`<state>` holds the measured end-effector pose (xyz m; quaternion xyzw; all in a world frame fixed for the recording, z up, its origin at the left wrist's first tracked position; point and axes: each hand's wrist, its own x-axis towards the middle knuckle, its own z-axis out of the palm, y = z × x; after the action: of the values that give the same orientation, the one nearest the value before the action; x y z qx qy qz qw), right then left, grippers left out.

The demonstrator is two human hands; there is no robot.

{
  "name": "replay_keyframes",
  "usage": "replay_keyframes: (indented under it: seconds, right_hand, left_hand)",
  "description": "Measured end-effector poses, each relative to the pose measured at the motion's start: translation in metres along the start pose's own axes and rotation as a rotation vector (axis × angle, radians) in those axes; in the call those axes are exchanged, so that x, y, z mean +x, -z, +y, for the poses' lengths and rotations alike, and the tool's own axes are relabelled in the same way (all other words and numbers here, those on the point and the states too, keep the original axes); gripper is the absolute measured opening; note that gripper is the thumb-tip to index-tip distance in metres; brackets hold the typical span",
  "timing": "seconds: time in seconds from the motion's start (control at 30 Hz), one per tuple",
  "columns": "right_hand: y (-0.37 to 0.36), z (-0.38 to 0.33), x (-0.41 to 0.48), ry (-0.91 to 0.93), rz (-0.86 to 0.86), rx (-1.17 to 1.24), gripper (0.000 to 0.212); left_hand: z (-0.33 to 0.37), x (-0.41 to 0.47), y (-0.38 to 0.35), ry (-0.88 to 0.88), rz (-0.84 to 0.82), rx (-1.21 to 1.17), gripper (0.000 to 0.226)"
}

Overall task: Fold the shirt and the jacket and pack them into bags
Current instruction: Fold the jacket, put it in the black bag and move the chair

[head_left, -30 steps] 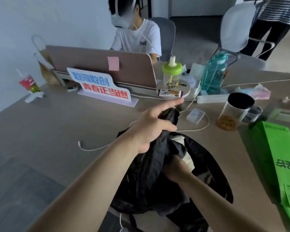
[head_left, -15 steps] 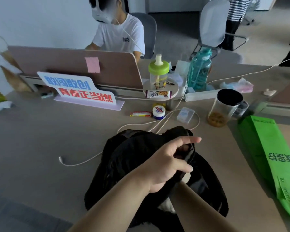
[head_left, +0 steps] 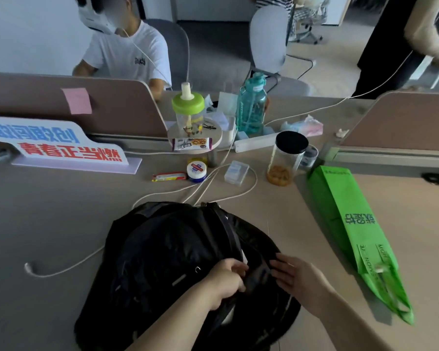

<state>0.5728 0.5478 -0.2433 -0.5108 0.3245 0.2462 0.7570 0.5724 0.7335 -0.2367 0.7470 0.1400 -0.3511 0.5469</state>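
The black backpack [head_left: 178, 269] lies on the desk [head_left: 48, 211] right in front of us, bulging and dark, with its zipper line running down the middle toward our hands. We cannot make out the shirt or the jacket as separate garments; only a pale sliver shows at the bag's lower edge.

Our left hand [head_left: 223, 279] sits on top of the bag near the zipper with its fingers [head_left: 236, 268] curled in and pinching the black fabric. Our right hand [head_left: 299, 279] rests just beside it on the bag's right side, palm down, fingers [head_left: 280, 266] spread flat and loose against the cloth, gripping nothing.

A green bag [head_left: 350, 224] lies flat on the desk to the right, well apart from the backpack, its handles toward us. A white cable [head_left: 66, 267] trails out from under the backpack's left side. Farther back stand a clear jar with a black lid [head_left: 287, 158], a teal water bottle [head_left: 251, 105] and a bottle with a green cap [head_left: 188, 110]. A sign with blue and red characters [head_left: 58, 143] stands at the left. Across the divider sits a person in a white T-shirt [head_left: 127, 54].
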Motion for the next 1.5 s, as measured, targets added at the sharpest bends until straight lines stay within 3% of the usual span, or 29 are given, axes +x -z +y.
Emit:
replay_keyframes:
  seconds: [0.13, 0.27, 0.37, 0.47, 0.67, 0.87, 1.1, 1.27, 1.4, 1.5]
  right_hand:
    - [0.001, -0.023, -0.013, 0.064, -0.01, 0.018, 0.024]
    - [-0.048, -0.051, -0.032, 0.172, -0.073, -0.068, 0.017]
    - [-0.12, -0.067, -0.045, 0.291, -0.218, -0.19, 0.02]
    - [-0.216, -0.046, -0.063, 0.3, -0.502, -0.396, 0.025]
    - [-0.353, 0.083, -0.161, 0.221, -0.979, -0.775, 0.026]
    - [-0.368, 0.22, -0.3, 0.229, -1.34, -1.114, 0.02]
    - [-0.339, 0.392, -0.43, 0.213, -1.569, -1.464, 0.017]
    - [-0.329, 0.535, -0.506, 0.2, -1.477, -1.555, 0.02]
    - [-0.317, 0.622, -0.56, 0.189, -1.561, -1.717, 0.018]
    - [-0.322, 0.655, -0.593, 0.161, -1.527, -1.706, 0.019]
  left_hand:
    - [0.004, -0.006, -0.012, 0.004, -0.028, 0.077, 0.042]
    - [0.025, -0.037, 0.002, -0.128, 0.061, -0.031, 0.035]
    - [0.033, -0.082, 0.051, -0.249, 0.338, -0.137, 0.035]
    - [0.004, -0.157, 0.119, -0.227, 0.655, -0.256, 0.036]
    - [-0.123, -0.372, 0.181, -0.002, 1.24, -0.475, 0.023]
    - [-0.268, -0.576, 0.151, 0.358, 1.626, -0.375, 0.032]
    - [-0.422, -0.761, 0.106, 0.8, 1.701, -0.161, 0.051]
    - [-0.551, -0.858, 0.088, 1.039, 1.764, 0.03, 0.063]
    - [-0.649, -0.91, 0.069, 1.125, 1.661, -0.134, 0.078]
    - [-0.695, -0.922, 0.06, 0.879, 1.663, -0.389, 0.062]
